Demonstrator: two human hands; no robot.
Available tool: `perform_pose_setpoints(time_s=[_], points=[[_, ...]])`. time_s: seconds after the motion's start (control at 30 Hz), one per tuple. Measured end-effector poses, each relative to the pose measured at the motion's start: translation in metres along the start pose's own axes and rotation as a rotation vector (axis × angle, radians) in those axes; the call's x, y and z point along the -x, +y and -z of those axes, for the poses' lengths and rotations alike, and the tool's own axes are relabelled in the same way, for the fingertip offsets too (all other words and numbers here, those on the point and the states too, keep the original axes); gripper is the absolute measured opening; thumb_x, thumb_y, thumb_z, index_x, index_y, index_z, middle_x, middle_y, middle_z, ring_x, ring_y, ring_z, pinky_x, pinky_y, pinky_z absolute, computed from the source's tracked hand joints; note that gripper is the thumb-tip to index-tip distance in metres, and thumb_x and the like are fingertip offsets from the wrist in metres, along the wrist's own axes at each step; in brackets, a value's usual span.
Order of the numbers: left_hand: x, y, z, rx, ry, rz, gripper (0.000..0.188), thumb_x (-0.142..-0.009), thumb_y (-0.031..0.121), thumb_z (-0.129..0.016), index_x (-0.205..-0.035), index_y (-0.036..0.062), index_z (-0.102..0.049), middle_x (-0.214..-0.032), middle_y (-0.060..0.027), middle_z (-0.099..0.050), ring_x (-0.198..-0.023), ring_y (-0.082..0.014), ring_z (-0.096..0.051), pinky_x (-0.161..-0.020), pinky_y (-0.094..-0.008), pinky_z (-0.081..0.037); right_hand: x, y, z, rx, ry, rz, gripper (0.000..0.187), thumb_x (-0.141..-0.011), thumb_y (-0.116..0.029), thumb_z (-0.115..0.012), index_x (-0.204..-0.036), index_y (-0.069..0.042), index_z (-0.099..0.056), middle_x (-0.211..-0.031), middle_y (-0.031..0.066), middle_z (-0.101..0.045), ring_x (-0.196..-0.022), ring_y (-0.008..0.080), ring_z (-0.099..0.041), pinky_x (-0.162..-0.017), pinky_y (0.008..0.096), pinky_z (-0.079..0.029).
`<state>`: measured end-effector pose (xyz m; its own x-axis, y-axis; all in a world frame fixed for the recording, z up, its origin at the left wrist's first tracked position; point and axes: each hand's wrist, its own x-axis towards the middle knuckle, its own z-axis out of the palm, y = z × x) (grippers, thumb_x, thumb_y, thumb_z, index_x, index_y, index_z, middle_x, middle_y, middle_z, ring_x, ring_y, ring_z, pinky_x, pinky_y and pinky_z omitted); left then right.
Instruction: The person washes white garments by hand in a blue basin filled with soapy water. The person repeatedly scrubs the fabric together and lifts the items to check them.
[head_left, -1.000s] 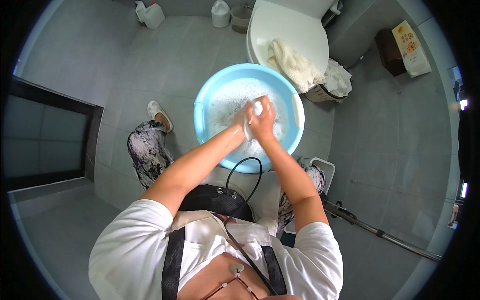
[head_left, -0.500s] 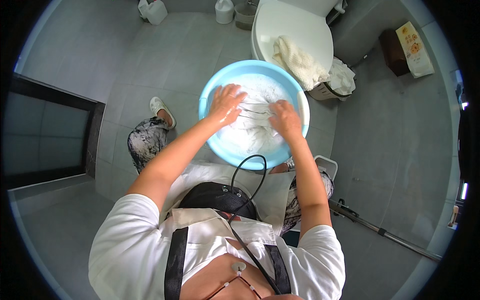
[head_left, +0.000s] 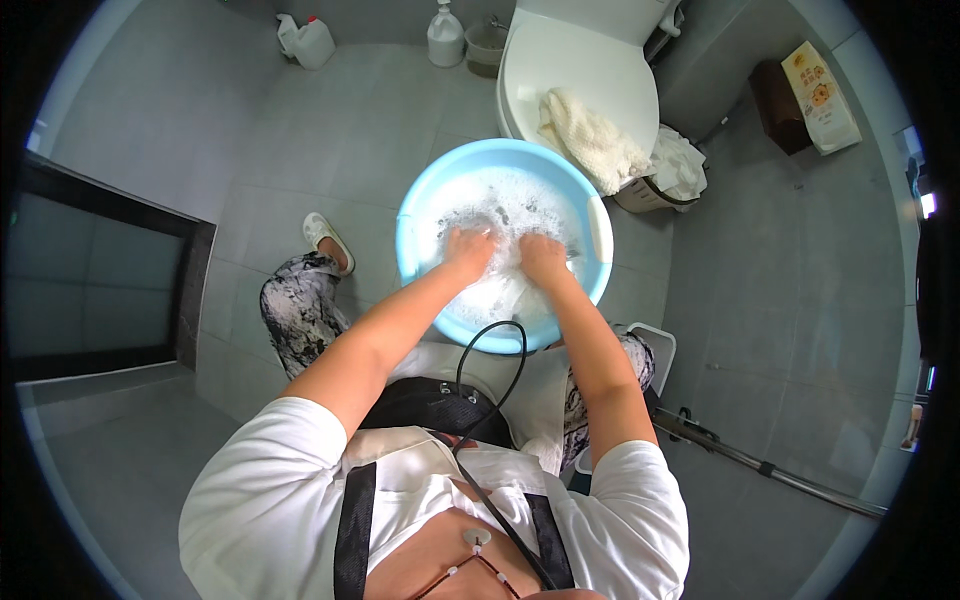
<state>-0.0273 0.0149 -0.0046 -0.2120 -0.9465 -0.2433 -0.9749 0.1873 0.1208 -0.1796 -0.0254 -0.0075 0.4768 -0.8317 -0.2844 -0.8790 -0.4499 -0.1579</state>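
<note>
A light-blue plastic basin of soapy water stands on the floor in front of me. White cloth lies wet in it, mostly covered by foam. My left hand and my right hand are side by side in the suds, a small gap between them. Both are curled over and closed on the cloth, pushed down into the foam. Their fingertips are hidden below the suds, and so is most of the cloth.
A white toilet with a cream knitted cloth on its lid stands behind the basin. Beside it is a lined waste bin. Bottles stand at the back wall. A black cable loops over the basin's near rim.
Both hands have gone from spread over the cloth to curled down in the suds, closer together. The cloth has sunk largely under the foam. The view has shifted slightly.
</note>
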Motion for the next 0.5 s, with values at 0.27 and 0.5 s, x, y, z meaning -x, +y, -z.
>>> perform_pose_setpoints(time_s=[0.27,0.5], points=[[0.009,-0.034,0.039,1.037,-0.027,0.097,0.047,-0.068,0.01,-0.062,-0.114,0.0072,-0.051,-0.106,-0.0095,-0.055,-0.099,-0.0225,-0.051,-0.087,-0.0297,-0.038,0.028,-0.01,0.08,-1.386,0.266,0.225,0.03,-0.067,0.002,-0.053,-0.096,-0.003,-0.054,-0.096,0.0102,-0.056,-0.09,0.0223,-0.054,-0.08,0.0303,-0.043],[0.015,-0.018,0.029,2.227,0.136,0.088,0.038,-0.074,0.013,-0.055,-0.111,0.0072,-0.051,-0.103,-0.0094,-0.056,-0.096,-0.0219,-0.053,-0.088,-0.0329,-0.038,0.028,0.003,0.068,-2.232,0.283,0.106,0.046,-0.069,0.001,-0.05,-0.114,-0.002,-0.042,-0.102,0.0098,-0.052,-0.095,0.0213,-0.052,-0.083,0.0301,-0.042]])
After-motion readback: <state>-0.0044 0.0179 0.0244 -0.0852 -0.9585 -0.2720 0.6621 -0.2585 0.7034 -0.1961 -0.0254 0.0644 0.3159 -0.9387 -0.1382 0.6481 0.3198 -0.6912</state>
